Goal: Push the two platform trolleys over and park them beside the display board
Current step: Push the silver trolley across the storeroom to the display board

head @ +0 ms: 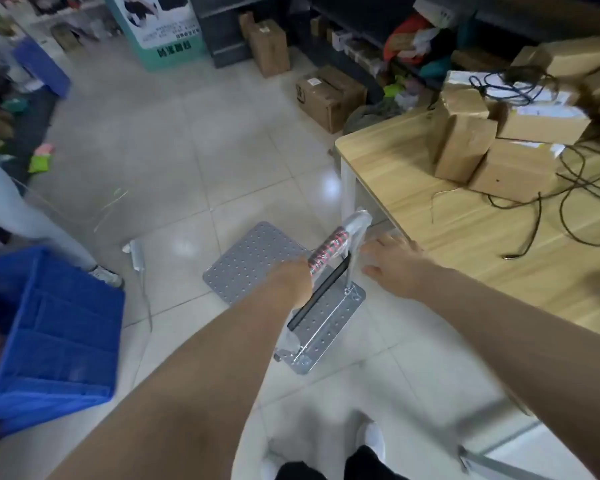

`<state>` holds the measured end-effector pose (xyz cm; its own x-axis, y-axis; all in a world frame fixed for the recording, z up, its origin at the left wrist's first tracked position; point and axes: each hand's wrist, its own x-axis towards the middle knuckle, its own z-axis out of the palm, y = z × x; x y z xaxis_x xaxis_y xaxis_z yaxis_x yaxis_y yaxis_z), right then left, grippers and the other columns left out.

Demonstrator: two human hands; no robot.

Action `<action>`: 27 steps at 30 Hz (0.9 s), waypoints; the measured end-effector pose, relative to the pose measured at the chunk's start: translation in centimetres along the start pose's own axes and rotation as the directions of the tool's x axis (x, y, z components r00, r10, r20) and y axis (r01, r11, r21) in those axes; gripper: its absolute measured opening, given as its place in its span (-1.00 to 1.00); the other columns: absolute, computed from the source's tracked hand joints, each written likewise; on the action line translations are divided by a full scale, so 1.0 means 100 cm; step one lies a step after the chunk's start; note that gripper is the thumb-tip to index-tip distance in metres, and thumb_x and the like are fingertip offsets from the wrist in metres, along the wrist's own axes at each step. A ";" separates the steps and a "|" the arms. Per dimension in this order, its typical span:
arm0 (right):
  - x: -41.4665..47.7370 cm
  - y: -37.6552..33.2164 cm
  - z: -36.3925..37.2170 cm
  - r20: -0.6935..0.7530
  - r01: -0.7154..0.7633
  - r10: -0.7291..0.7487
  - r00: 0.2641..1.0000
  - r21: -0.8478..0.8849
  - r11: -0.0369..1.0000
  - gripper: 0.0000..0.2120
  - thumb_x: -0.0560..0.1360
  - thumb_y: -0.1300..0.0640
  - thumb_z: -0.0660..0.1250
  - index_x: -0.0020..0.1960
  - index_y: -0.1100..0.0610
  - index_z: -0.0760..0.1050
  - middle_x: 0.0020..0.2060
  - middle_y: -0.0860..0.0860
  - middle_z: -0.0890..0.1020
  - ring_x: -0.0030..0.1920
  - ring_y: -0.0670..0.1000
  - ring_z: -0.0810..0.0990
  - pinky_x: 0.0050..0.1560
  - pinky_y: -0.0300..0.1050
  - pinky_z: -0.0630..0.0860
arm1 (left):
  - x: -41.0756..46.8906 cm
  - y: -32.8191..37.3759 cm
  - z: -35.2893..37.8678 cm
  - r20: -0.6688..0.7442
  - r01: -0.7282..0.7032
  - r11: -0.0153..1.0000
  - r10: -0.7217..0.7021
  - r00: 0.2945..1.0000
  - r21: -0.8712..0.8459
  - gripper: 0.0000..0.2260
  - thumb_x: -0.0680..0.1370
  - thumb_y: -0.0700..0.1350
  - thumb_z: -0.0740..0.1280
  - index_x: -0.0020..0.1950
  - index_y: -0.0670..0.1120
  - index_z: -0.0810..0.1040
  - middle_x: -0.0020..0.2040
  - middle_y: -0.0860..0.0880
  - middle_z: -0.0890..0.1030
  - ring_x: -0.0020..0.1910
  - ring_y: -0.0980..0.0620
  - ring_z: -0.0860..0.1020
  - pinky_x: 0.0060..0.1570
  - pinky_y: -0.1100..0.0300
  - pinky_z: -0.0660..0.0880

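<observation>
A grey studded platform trolley (pixel 253 261) stands on the tiled floor in front of me. Its handle (pixel 329 251) is wrapped in red-and-black grip tape and clear plastic. My left hand (pixel 291 278) is closed around the left part of that handle. My right hand (pixel 388 263) hovers just right of the handle's plastic-wrapped end, fingers spread, holding nothing. A teal-and-white display board (pixel 160 29) stands at the far end of the floor, top centre-left. Only one trolley is clearly in view.
A wooden table (pixel 465 237) with cardboard boxes (pixel 492 140) and black cables is close on the right. A blue crate (pixel 49 334) sits at left, beside another person's leg (pixel 21 209). More boxes (pixel 329 95) and shelving line the back. Open tiled floor (pixel 187 140) lies ahead.
</observation>
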<state>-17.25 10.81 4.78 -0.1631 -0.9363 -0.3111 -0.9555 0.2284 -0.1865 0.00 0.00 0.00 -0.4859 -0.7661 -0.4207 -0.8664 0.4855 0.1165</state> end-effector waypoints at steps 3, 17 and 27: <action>0.002 0.006 0.005 0.014 -0.015 0.016 1.000 -0.029 0.999 -0.56 0.59 -0.06 0.14 0.43 0.04 0.28 0.35 0.09 0.37 0.38 0.15 0.31 0.36 0.16 0.30 | 0.012 -0.002 0.011 0.015 0.058 0.998 -0.058 0.998 0.025 -0.65 0.57 -0.16 0.27 0.33 -0.15 0.32 0.16 -0.19 0.59 0.13 -0.22 0.58 0.10 -0.02 0.50; 0.037 -0.029 0.020 0.036 0.106 -0.104 0.994 -0.064 0.992 -0.57 0.58 -0.02 0.18 0.40 0.10 0.30 0.30 0.11 0.43 0.31 0.16 0.41 0.29 0.20 0.42 | -0.025 -0.047 0.041 0.058 0.039 0.989 -0.030 0.998 -0.145 -0.37 0.56 -0.28 0.24 0.57 0.03 0.09 0.19 -0.17 0.50 0.11 -0.17 0.55 0.11 -0.03 0.47; 0.044 -0.071 0.074 0.196 0.329 -0.311 0.930 -0.065 0.942 -0.54 0.61 -0.09 0.11 0.47 0.02 0.21 0.39 0.06 0.37 0.40 0.10 0.32 0.34 0.14 0.33 | -0.089 -0.066 0.063 0.202 0.370 0.925 -0.347 0.916 -0.089 -0.41 0.56 -0.03 0.27 0.52 0.04 0.07 0.35 -0.13 0.37 0.32 -0.17 0.38 0.25 -0.28 0.36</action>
<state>-9.38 7.07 -2.14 0.1934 -0.8895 -0.4141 -0.9700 -0.1099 -0.2170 10.78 6.21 -2.69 -0.1211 -0.7852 -0.6073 -0.9913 0.1279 0.0322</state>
